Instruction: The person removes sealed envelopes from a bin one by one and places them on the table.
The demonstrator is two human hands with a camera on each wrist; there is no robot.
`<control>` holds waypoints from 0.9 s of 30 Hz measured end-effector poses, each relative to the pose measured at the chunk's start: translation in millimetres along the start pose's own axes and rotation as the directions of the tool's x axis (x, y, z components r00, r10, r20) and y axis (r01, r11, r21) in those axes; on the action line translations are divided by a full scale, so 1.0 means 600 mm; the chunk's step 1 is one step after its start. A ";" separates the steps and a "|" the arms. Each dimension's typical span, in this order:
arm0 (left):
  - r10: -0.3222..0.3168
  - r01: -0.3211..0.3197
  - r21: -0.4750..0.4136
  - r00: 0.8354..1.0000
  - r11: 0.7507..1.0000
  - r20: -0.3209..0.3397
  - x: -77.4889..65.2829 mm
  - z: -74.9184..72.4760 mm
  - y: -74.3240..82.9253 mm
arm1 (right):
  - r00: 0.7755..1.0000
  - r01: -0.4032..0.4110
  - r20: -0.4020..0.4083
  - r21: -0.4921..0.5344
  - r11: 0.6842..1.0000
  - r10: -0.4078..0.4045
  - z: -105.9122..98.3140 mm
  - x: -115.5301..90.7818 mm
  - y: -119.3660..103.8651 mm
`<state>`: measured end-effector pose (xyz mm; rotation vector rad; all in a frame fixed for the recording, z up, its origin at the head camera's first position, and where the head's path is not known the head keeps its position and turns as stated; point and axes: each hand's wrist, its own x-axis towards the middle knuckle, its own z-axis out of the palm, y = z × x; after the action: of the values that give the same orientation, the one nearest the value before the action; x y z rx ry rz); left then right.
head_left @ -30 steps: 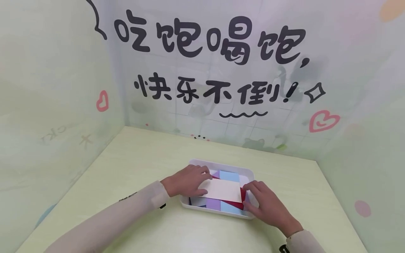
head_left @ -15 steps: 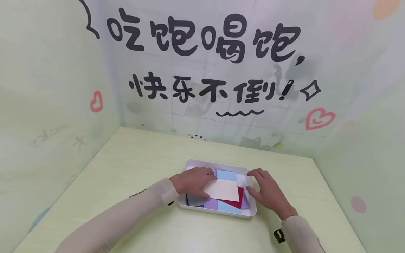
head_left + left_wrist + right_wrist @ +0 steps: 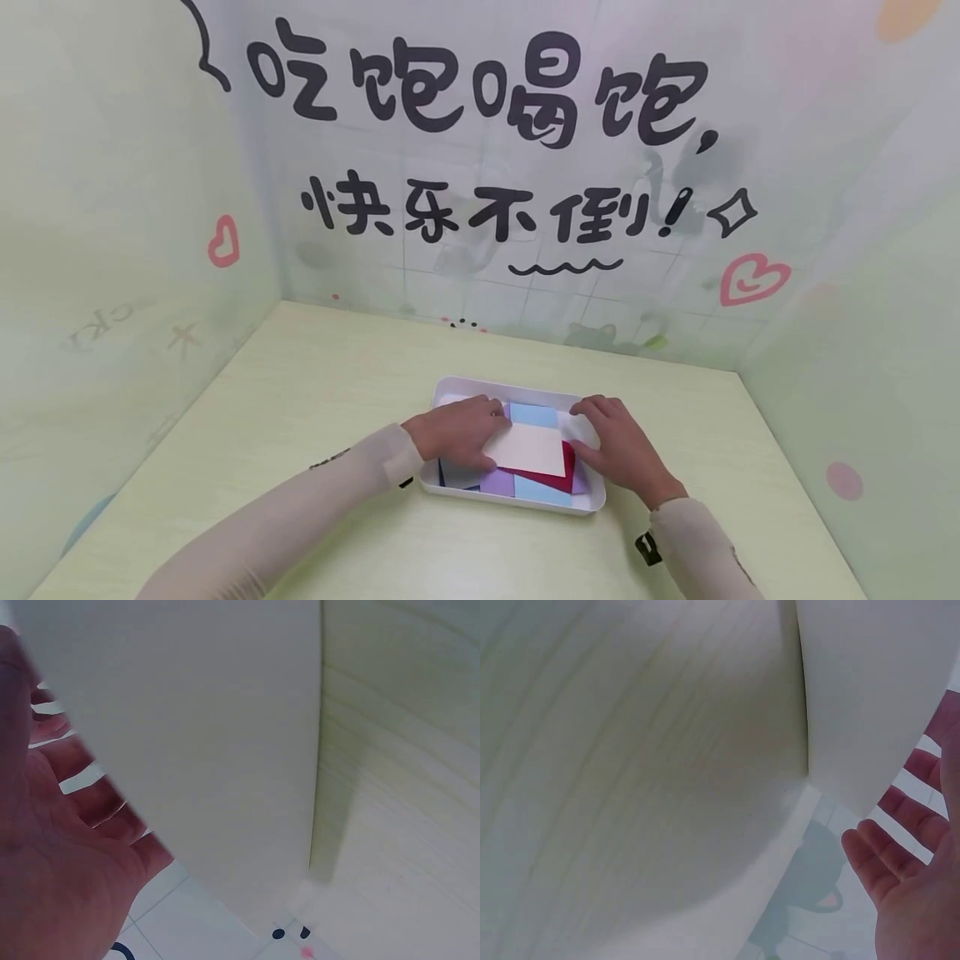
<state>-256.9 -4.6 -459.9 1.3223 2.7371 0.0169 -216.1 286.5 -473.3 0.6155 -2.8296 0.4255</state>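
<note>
We see the left hand (image 3: 456, 432) at the white card (image 3: 532, 450) but cannot tell whether it pinches; the right hand (image 3: 624, 443), thumb and fingers apart, overhangs the right edge of the tray (image 3: 517, 502). Mid-tray, white card overlaps red card (image 3: 568, 468).
</note>
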 end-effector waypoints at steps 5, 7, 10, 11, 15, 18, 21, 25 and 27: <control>0.004 -0.004 -0.012 1.000 1.000 0.000 0.000 0.000 -0.003 | 1.000 0.007 0.005 -0.043 0.999 -0.007 0.007 0.005 -0.005; 0.008 -0.008 -0.022 1.000 1.000 -0.001 -0.001 0.000 -0.005 | 1.000 0.006 0.013 -0.061 0.998 -0.006 0.011 0.006 -0.006; 0.022 -0.022 -0.028 1.000 0.999 0.001 -0.001 -0.002 -0.006 | 1.000 0.000 0.022 -0.082 0.997 0.002 0.015 0.005 -0.007; 0.025 -0.025 -0.027 1.000 0.999 0.001 -0.001 -0.002 -0.007 | 1.000 -0.003 0.023 -0.090 0.996 0.005 0.016 0.005 -0.007; 0.026 -0.026 -0.019 0.999 0.999 0.022 0.002 -0.007 -0.006 | 1.000 -0.007 0.021 -0.106 0.994 0.009 0.019 0.004 -0.009; 0.028 -0.027 -0.021 0.999 0.999 0.041 0.006 -0.011 -0.006 | 1.000 -0.011 0.023 -0.111 0.994 0.014 0.021 0.003 -0.009; 0.049 -0.049 -0.017 0.998 0.999 0.040 0.008 -0.015 -0.008 | 1.000 -0.013 0.024 -0.112 0.994 0.015 0.022 0.002 -0.008; 0.092 -0.092 -0.009 0.996 0.996 0.020 0.010 -0.021 -0.013 | 1.000 0.003 0.006 -0.116 0.993 -0.003 0.024 0.003 -0.007; 0.106 -0.105 -0.012 0.994 0.994 0.016 0.010 -0.025 -0.016 | 1.000 0.014 -0.006 -0.112 0.994 -0.015 0.024 0.003 -0.006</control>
<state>-269.4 -5.3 -446.1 1.4558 2.6463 0.0296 -218.1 278.3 -485.6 0.6100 -2.8177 0.2633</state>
